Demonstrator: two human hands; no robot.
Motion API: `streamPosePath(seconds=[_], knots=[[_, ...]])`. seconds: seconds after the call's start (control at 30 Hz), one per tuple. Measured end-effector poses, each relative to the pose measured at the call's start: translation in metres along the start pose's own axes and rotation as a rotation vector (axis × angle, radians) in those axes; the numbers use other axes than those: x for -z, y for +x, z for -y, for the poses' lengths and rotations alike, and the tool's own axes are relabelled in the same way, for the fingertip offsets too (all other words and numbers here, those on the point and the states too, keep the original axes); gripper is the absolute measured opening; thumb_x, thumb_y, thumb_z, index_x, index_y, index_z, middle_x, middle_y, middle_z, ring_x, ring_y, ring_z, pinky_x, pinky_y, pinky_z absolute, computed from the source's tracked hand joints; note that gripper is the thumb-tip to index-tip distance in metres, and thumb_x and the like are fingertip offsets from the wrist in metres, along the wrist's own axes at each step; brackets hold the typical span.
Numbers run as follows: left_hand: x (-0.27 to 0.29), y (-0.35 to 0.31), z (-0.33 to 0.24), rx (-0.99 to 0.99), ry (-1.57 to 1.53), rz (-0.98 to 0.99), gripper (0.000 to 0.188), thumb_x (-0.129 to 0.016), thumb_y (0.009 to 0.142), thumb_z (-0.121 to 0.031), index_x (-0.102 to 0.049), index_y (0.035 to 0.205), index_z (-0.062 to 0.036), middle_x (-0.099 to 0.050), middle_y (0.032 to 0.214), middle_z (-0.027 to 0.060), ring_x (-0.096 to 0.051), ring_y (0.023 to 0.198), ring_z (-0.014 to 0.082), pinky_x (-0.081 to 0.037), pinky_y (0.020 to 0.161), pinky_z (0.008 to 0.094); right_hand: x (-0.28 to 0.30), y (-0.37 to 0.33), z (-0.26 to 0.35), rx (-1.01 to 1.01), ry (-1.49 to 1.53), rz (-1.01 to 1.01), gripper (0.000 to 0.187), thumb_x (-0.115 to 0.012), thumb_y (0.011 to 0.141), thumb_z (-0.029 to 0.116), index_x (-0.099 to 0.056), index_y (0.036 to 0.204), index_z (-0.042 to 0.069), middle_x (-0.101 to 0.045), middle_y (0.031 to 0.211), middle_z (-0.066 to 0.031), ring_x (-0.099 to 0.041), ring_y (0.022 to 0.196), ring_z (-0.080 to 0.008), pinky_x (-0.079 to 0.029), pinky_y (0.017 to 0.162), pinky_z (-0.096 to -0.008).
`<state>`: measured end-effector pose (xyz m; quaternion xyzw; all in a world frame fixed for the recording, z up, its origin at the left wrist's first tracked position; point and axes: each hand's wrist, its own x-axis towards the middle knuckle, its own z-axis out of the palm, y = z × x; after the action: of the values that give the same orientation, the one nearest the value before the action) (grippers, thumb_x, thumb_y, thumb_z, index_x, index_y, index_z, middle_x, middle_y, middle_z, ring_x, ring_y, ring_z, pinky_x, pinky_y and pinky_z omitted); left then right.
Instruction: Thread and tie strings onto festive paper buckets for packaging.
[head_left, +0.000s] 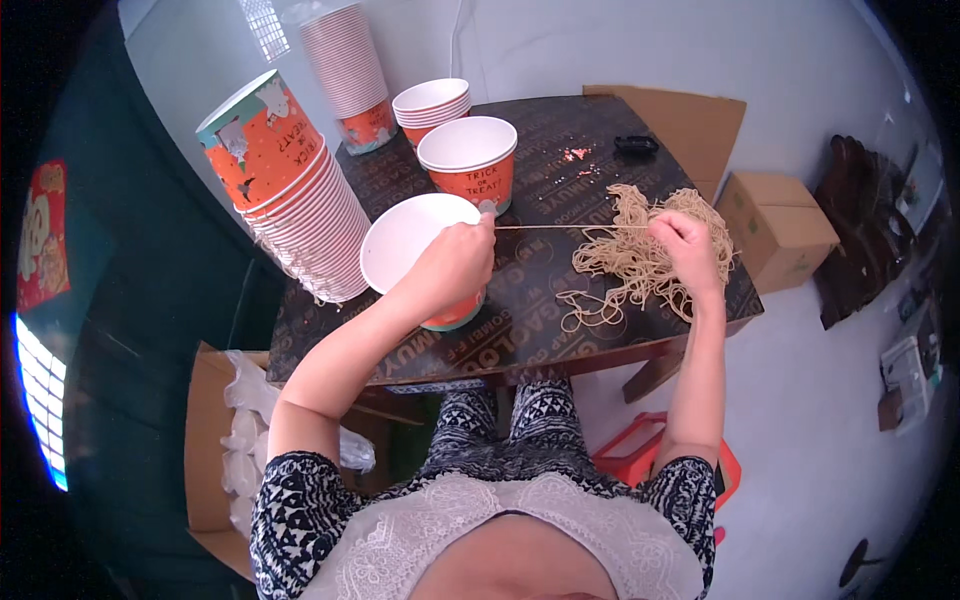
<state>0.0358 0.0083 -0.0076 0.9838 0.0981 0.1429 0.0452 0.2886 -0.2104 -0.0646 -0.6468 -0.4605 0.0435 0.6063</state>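
By the white-and-orange paper cup, left hand is pinching thin tan string, stretching rightward to pinching right hand.

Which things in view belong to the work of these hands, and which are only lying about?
Belonging to the work, it seems:
cord, held by left hand and right hand
cup at the left hand
cord pile
probably the tall cup stack

Apparently just lying about:
small black object
crumbs
carton
cardboard sheet
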Motion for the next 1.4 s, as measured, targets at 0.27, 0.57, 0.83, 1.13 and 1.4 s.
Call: streamPosePath(seconds=[0.27, 0.57, 0.83, 1.13, 1.4], knots=[[-0.006, 0.041, 0.015, 0.258, -0.018, -0.032, 0.017, -0.056, 0.077, 0.000, -0.063, 0.081, 0.0148, -0.065, 0.080, 0.0325, -0.068, 0.082, 0.0444, -0.056, 0.076, 0.0494, 0.051, 0.002, -0.012, -0.126, 0.201, -0.201, 0.018, -0.064, 0.095, 0.019, -0.067, 0.085, 0.004, -0.051, 0.067, 0.0080, -0.041, 0.060, -0.0004, -0.031, 0.053, -0.0194], [-0.017, 0.062, -0.002, 0.335, 0.149, -0.188, 0.039, -0.061, 0.089, -0.020, -0.057, 0.109, 0.0132, -0.065, 0.072, 0.0281, -0.068, 0.069, 0.0429, -0.054, 0.057, 0.0478, 0.054, 0.027, -0.058, -0.104, 0.848, -0.329, 0.014, -0.065, 0.095, 0.017, -0.061, 0.090, 0.005, -0.047, 0.070, 0.0038, -0.039, 0.057, -0.0053, -0.031, 0.050, -0.0220], [0.018, 0.049, -0.045, -0.279, -0.327, -0.408, 0.027, -0.060, 0.083, -0.001, -0.062, 0.109, 0.0057, -0.063, 0.107, 0.0220, -0.065, 0.093, 0.0387, -0.054, 0.081, 0.0429, -0.038, 0.024, 0.029, 0.016, 0.430, -0.036, 0.019, -0.066, 0.095, 0.019, -0.065, 0.083, 0.005, -0.049, 0.064, 0.0085, -0.037, 0.055, -0.0010, -0.027, 0.050, -0.0202], [0.074, -0.057, 0.059, 0.072, 0.118, -0.102, 0.044, -0.052, 0.075, 0.014, -0.065, 0.115, 0.0013, -0.061, 0.128, 0.0157, -0.054, 0.117, 0.0337, -0.047, 0.100, 0.0405, -0.049, -0.010, 0.050, 0.083, 0.818, -0.076, 0.031, -0.061, 0.095, 0.009, -0.053, 0.065, 0.005, -0.060, 0.106, -0.0105, -0.048, 0.065, -0.0076, -0.038, 0.054, -0.0204], [0.047, -0.094, 0.089, 0.172, 0.020, -0.202, 0.032, -0.062, 0.082, 0.003, -0.064, 0.113, -0.0001, -0.050, 0.142, 0.0214, -0.050, 0.127, 0.0392, -0.044, 0.103, 0.0427, -0.061, -0.033, 0.062, 0.039, 1.045, 0.064, 0.032, -0.058, 0.100, 0.025, -0.055, 0.076, 0.005, -0.063, 0.075, -0.0160, -0.045, 0.044, -0.0085, -0.035, 0.037, -0.0184]])
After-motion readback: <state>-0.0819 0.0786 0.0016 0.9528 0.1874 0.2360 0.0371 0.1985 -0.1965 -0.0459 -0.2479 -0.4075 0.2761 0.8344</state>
